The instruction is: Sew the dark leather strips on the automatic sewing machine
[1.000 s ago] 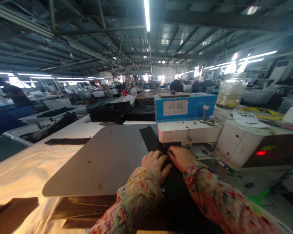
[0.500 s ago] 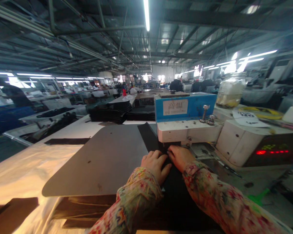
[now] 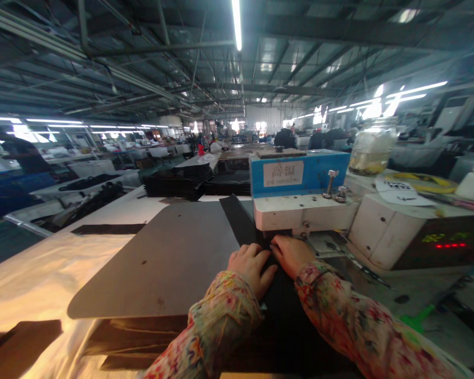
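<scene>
A narrow black strip of material [image 3: 237, 218] runs under the front of a white and blue machine head [image 3: 304, 210] and past my hands. My left hand [image 3: 249, 266] presses on the strip with bent fingers, its thumb apart and its fingertips partly hidden. Close beside it, my right hand [image 3: 291, 253] pinches the strip right below the machine head's front edge. A broad black piece [image 3: 286, 305] hangs toward me between my forearms. Left of the strip lies a flat grey metal plate [image 3: 161, 258] with rounded corners.
Brown layered sheets [image 3: 138, 337] lie beneath the plate. Stacks of black pieces [image 3: 177, 181] stand behind it. A loose dark strip [image 3: 108, 229] lies to the left. At right are a control box [image 3: 411, 231] with lit digits, a glass jar [image 3: 373, 147] and a green tool [image 3: 418, 318].
The far end of the black strip has shifted slightly left and away from me. The lit digits on the control box differ. Both hands stay nearly where they were.
</scene>
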Available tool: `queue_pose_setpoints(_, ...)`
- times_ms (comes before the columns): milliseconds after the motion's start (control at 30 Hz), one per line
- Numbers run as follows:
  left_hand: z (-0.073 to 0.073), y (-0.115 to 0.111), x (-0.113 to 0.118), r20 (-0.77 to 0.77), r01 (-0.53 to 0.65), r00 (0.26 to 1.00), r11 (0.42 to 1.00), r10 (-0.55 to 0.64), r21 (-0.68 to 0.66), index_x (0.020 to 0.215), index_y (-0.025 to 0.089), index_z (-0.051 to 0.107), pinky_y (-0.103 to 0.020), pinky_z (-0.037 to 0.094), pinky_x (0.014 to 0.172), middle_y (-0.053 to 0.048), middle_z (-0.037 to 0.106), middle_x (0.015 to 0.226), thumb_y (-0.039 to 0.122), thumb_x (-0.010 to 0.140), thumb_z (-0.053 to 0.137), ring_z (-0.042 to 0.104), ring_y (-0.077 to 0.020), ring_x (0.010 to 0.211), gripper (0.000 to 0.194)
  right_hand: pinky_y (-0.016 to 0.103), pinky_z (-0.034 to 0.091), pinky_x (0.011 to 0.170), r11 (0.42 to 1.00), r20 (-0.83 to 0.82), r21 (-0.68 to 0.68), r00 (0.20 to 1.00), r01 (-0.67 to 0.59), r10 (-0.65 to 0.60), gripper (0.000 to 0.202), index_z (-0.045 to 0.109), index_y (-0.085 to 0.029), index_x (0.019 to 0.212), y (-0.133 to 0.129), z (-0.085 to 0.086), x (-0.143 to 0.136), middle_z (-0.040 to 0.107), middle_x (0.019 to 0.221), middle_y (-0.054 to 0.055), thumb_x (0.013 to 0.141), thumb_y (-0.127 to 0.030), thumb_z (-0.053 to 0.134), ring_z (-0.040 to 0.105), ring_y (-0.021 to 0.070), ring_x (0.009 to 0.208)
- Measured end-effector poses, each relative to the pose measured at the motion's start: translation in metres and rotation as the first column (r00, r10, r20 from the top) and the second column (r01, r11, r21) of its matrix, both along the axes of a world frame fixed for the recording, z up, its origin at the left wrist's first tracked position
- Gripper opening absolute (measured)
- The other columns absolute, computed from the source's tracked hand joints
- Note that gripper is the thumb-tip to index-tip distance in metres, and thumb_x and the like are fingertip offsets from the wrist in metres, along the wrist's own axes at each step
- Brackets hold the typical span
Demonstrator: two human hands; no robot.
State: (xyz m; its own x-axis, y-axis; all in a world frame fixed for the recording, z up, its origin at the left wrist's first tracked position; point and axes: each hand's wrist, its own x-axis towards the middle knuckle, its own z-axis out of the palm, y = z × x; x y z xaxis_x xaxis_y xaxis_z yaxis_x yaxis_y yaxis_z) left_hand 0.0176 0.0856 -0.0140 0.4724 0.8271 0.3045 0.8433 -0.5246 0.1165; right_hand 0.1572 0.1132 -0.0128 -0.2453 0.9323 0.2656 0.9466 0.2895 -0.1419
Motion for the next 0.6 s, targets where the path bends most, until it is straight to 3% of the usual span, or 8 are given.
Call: queue_pose_setpoints(600,0.0017,0.0004,-0.0002,-0.002,0.001,1.0,1.0,-0.001,-0.001,0.1,0.027,0.05,-0.035,0.039,0.074,-0.001,0.05,0.096,0.044,0.077,0.039,0.043,-0.0201,0.09,0.03,0.024,0.034,0.056,1.0,0.006,-0.012,1.0,0.012,-0.012,0.014,0.053,-0.019,0.079,-0.0006,0.0012,-0.0006,0.061,0.078,0.004,0.08,-0.022,0.04,0.057,0.0161,0.073)
